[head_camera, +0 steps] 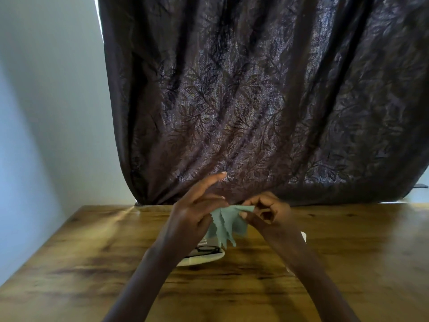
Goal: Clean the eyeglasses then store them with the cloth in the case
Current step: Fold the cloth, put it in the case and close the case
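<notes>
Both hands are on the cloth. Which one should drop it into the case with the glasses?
Left, probably: the left hand holds the cloth almost directly above the case where the eyeglasses lie, while the right hand pinches the cloth's top edge farther off to the side.

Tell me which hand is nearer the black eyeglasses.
Left. The left hand hovers just above the eyeglasses, holding the green cloth; the right hand pinches the cloth farther to the right.
</notes>
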